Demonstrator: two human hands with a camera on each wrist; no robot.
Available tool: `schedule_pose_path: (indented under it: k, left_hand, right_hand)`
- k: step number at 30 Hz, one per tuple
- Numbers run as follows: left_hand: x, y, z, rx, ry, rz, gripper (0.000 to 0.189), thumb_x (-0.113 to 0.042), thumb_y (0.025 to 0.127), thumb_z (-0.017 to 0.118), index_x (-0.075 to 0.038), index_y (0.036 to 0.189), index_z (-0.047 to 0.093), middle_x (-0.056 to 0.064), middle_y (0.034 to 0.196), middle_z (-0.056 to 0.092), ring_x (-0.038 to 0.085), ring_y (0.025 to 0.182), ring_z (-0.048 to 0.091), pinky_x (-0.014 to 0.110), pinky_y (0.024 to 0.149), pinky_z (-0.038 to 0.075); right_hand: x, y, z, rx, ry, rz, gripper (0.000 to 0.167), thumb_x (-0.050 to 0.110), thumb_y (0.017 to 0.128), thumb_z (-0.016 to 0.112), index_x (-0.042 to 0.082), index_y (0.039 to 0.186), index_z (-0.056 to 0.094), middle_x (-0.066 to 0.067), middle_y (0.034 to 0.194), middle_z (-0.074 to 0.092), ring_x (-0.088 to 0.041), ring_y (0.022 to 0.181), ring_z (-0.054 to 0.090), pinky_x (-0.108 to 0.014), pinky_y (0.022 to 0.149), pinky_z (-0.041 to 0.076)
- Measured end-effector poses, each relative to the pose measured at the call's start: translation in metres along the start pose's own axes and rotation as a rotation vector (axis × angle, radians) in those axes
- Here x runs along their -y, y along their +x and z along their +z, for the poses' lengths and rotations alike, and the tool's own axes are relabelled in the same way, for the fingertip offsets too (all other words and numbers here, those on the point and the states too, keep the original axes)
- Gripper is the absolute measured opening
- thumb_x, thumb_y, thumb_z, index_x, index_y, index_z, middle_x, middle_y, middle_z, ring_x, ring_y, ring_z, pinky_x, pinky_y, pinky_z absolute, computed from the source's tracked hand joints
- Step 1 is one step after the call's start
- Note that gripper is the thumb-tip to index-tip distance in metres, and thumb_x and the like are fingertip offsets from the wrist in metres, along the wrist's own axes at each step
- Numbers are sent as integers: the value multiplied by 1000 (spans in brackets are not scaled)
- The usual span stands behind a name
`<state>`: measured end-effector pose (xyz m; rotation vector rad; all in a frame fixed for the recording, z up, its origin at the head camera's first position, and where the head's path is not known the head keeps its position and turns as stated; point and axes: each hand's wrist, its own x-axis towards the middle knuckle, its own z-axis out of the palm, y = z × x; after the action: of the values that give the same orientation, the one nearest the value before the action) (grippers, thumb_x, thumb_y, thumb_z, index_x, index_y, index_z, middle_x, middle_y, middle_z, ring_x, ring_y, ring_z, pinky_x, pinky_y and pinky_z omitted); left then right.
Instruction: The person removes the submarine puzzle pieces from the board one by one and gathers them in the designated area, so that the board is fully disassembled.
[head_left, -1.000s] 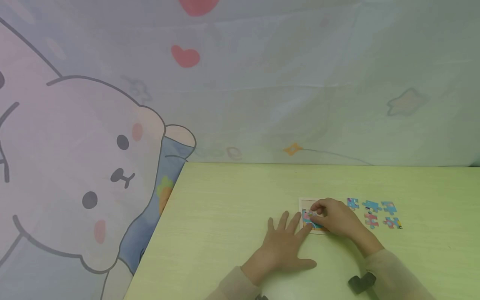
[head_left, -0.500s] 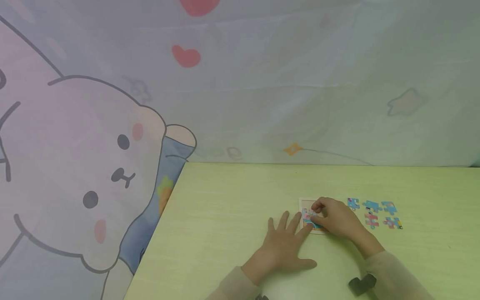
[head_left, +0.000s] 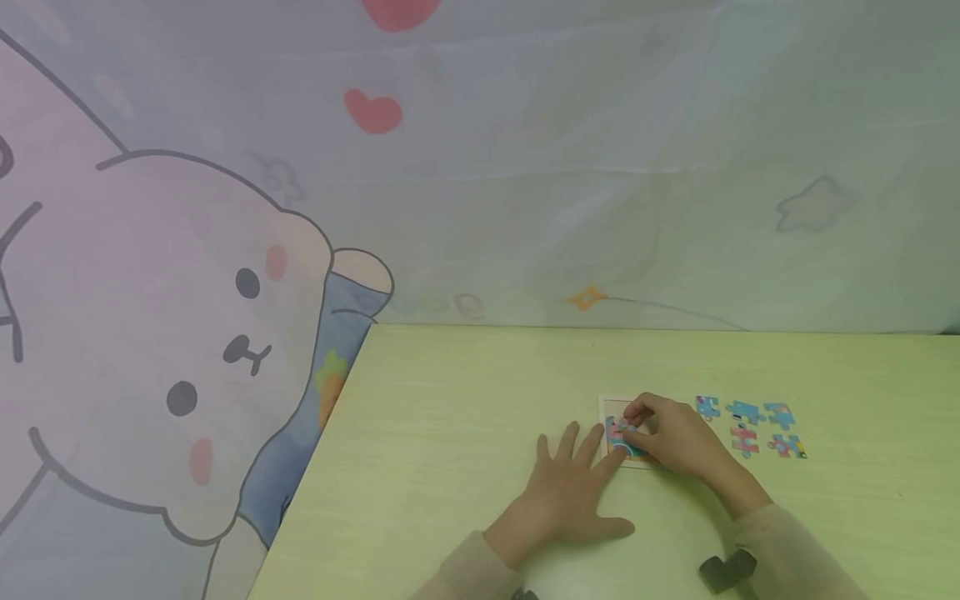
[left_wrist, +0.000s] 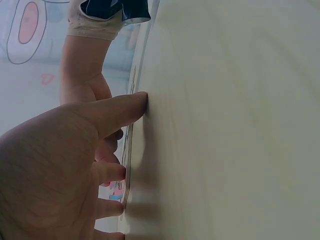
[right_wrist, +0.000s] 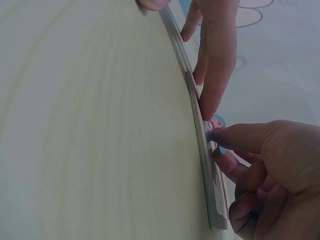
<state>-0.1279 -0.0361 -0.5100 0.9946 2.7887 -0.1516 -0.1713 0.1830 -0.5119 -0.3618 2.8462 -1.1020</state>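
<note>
Behind a pale green table [head_left: 450,467], a cloth [head_left: 540,183] is hung, printed with a cartoon animal [head_left: 210,250] and red hearts [head_left: 378,115]. On the table's right half, a piece [head_left: 627,426] is pinched between the thumb and forefinger of the right hand [head_left: 682,437], at the tray [head_left: 603,408]; whether it is seated cannot be told. That hand's other fingers are seen in the right wrist view to be curled inward. Within the tray, the near left part is covered by a blue, pink and orange picture [head_left: 611,428]. The tray's near left corner is touched by the forefinger of the left hand [head_left: 566,492], whose fingers are spread wide, with the thumb held well apart on the near side. To the right, five loose pieces [head_left: 746,412] are laid out, three far and two near. Pale sleeves [head_left: 795,550] are worn, and a black device [head_left: 727,572] is seen by the right one.
</note>
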Motion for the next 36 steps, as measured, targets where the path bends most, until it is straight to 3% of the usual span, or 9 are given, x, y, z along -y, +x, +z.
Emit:
schedule_pose_path:
  k: [8, 16, 21, 29, 36]
  left_hand:
    - [1, 0, 2, -10, -18, 19, 93, -87, 90, 38, -38, 167, 18, 3, 173, 13, 38, 156, 17, 72, 110, 31]
    - [0, 0, 1, -5, -19, 17, 93, -87, 90, 38, -38, 167, 18, 3, 173, 12, 38, 156, 17, 71, 110, 32]
    - [-1, 0, -2, 6, -20, -1, 92, -87, 90, 40, -40, 166, 18, 1, 173, 13, 36, 156, 17, 70, 111, 30]
    - [-2, 0, -2, 9, -30, -13, 92, -86, 90, 43, -41, 166, 19, 1, 173, 14, 35, 157, 16, 69, 112, 29]
    - [-2, 2, 0, 9, -30, -21, 92, -86, 89, 44, -42, 166, 19, 0, 173, 14, 34, 157, 16, 69, 113, 29]
  right_hand:
    - [-1, -1, 0, 8, 66, -7, 12, 15, 100, 68, 11, 111, 69, 0, 98, 72, -11, 60, 59, -37, 69, 49]
    - [-4, -2, -4, 16, 101, -1, 15, 17, 101, 67, 11, 114, 70, -4, 102, 73, -12, 60, 62, -37, 66, 51]
    - [-10, -4, -10, -16, 67, 9, 14, 19, 100, 69, 14, 113, 73, -1, 102, 74, -12, 69, 63, -36, 68, 50]
    - [-24, -13, -28, -41, 77, 56, 16, 21, 101, 69, 14, 115, 73, -4, 104, 74, -17, 67, 58, -33, 57, 45]
    - [-41, -26, -43, -77, 17, 56, 19, 25, 102, 69, 12, 115, 74, -5, 104, 74, -18, 75, 56, -32, 61, 46]
